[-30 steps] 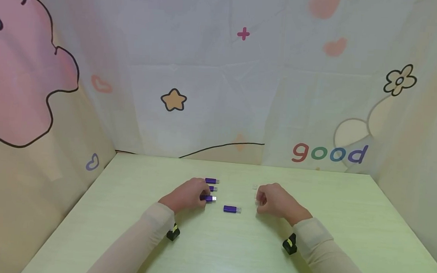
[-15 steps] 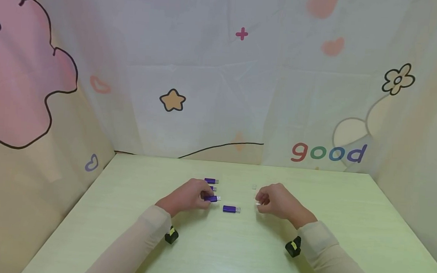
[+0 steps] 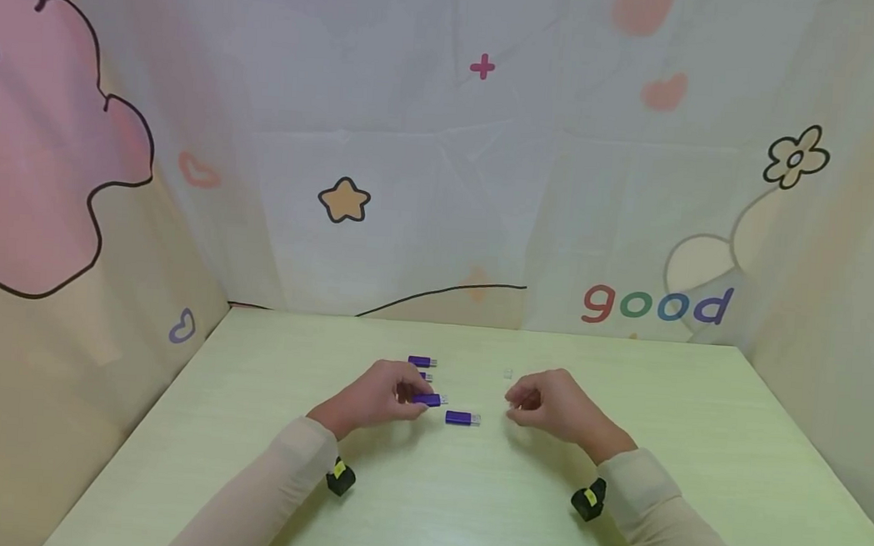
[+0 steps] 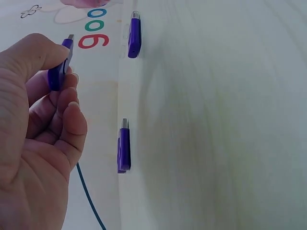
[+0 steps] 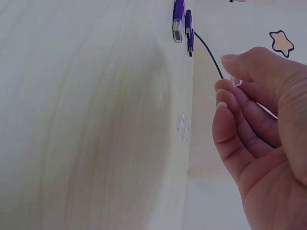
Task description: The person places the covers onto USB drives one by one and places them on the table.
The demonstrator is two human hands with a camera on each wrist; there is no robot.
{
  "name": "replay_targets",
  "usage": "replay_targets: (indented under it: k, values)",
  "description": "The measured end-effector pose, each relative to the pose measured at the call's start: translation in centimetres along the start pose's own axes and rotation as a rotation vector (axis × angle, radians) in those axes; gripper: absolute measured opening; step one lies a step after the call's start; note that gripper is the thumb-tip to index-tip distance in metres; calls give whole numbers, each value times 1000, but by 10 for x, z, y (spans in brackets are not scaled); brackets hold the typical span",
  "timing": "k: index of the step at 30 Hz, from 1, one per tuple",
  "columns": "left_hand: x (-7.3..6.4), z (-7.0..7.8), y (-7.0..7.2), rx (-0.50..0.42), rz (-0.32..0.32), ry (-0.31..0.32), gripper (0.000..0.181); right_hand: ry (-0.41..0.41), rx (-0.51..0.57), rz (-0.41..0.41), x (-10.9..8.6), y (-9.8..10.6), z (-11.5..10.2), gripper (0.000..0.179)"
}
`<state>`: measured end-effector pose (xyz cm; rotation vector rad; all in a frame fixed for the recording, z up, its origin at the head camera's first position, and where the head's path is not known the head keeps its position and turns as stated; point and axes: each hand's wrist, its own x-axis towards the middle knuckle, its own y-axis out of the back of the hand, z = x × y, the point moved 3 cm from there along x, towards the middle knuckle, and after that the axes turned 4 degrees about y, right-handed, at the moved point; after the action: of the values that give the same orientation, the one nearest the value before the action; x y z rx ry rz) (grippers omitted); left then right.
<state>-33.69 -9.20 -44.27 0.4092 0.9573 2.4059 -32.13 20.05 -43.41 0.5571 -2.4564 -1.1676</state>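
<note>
Between thumb and fingers, my left hand (image 3: 380,396) pinches a purple USB stick (image 4: 59,72), its metal plug uncovered and pointing right. A small clear cap (image 5: 236,81) is pinched in the fingers of my right hand (image 3: 556,406); in the head view the fingers mostly hide it. Another USB stick (image 3: 459,419) lies on the table between the hands, with a clear cap over its plug. Beyond the left hand lie two uncapped purple sticks: the farther stick (image 3: 420,361) shows whole, while the nearer stick (image 3: 426,377) is partly hidden by the fingers.
Loose clear caps (image 5: 183,126) lie on the pale table (image 3: 423,506) beyond the right hand; their number is hard to tell. A printed cloth (image 3: 414,155) closes off the back and sides. Each wrist carries a small black camera (image 3: 341,477).
My left hand has brought the USB stick off the table and a little to the right. The right hand has picked up a clear cap and barely shifted. The capped stick stays put.
</note>
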Motion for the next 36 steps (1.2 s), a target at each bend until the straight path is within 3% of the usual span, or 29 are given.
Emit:
replay_targets:
  k: [10,19,36]
  values:
    - [-3,11,-1,32,-17,-92,18,60,143,21,-1,-6,-10,19]
    - [-6,23,0,26,-25,-138,17,71,177,9,-2,-11,-11,20]
    - [-5,28,-4,-33,-49,-110,17,115,323,9,0,-16,-19,21]
